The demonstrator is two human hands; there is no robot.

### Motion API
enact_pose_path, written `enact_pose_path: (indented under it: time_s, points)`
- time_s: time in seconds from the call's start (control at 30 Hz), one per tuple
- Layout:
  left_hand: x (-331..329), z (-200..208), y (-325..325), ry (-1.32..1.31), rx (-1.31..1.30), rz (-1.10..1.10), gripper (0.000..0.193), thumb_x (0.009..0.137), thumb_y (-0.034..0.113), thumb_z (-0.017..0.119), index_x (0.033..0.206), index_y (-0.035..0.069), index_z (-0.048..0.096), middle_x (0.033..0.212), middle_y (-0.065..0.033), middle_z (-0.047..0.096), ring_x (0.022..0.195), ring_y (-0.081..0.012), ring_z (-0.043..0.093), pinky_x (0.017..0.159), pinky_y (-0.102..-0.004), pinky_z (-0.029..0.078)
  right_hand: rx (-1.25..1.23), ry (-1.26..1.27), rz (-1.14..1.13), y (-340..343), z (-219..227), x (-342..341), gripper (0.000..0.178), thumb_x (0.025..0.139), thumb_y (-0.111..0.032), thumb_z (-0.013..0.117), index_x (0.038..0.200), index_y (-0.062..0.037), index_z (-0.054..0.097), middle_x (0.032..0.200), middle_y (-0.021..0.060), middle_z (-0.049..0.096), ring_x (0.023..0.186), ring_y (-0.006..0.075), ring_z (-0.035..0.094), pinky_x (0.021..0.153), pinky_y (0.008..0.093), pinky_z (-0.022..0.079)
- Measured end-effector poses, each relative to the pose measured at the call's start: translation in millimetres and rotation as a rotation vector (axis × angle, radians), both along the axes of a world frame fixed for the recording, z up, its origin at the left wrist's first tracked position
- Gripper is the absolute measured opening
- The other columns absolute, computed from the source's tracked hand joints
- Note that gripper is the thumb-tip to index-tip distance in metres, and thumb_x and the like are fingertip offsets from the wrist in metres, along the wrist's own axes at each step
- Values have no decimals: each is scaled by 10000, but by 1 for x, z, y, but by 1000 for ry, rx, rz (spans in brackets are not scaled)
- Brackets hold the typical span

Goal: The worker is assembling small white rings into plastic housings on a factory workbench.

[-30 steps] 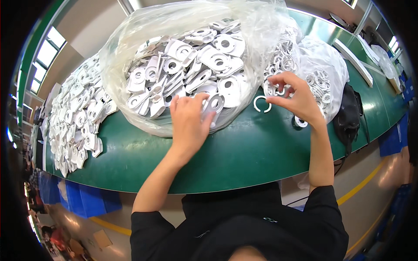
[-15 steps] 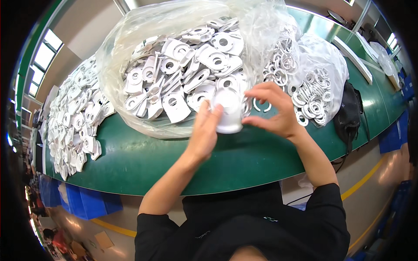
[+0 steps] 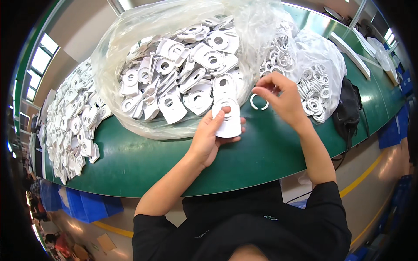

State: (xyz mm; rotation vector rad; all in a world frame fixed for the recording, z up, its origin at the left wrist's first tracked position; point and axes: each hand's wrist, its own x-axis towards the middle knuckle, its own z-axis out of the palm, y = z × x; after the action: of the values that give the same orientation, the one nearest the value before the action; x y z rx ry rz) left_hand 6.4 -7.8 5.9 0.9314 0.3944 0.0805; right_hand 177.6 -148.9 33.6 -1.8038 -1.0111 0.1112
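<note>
The left hand [image 3: 207, 139] grasps a white part [image 3: 229, 126] by its side, thumb on top and fingers beneath, over the green table [image 3: 148, 165], just in front of the open bag [image 3: 106, 58]. The right hand [image 3: 285, 100] is bent, thumb near forefinger; whether it pinches anything cannot be told. The part could slip if the thumb eased, and the C-ring [image 3: 252, 102], loose just beside the right hand, might be knocked by a careless sweep. A heap [image 3: 72, 126] spreads at left, a pouch [image 3: 347, 104] at right; past the edges, blue bins [image 3: 93, 204] and windows [image 3: 41, 61]
</note>
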Motion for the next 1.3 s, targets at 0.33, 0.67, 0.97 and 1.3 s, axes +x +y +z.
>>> enact_pose_path:
  time_s: [0.33, 0.67, 0.97, 1.3]
  points:
    - [5, 3, 5, -105, 76, 26, 341, 958, 199, 503, 1256, 69, 399, 1180, -188, 586, 970, -253, 645, 614, -256, 509, -528, -146, 190, -11, -8, 6, 247, 754, -263, 740, 762, -33, 650, 697, 88, 614, 659, 222, 600, 624, 337, 468]
    - [5, 6, 6, -66, 31, -28, 488, 816, 17, 475, 1293, 29, 375, 1176, -188, 590, 949, -254, 655, 615, -256, 498, -39, 284, 282, -7, 11, -10, 143, 828, -42, 669, 962, 7, 677, 830, 27, 639, 705, 66, 572, 648, 207, 458]
    - [4, 7, 0, -65, 75, -129, 588, 775, -10, 470, 1345, 26, 326, 1187, -179, 583, 986, -278, 650, 655, -274, 521, 117, 635, 344, 4, -5, -12, 221, 897, -100, 598, 1085, 17, 604, 883, 62, 648, 729, 92, 595, 678, 219, 486]
    - [3, 4, 1, -86, 71, -162, 577, 809, 1, 456, 1364, 34, 302, 1193, -183, 574, 977, -289, 652, 645, -275, 520, -64, 444, 351, 7, -6, -18, 241, 872, -106, 640, 1087, 3, 634, 822, 21, 636, 715, 55, 579, 625, 201, 472]
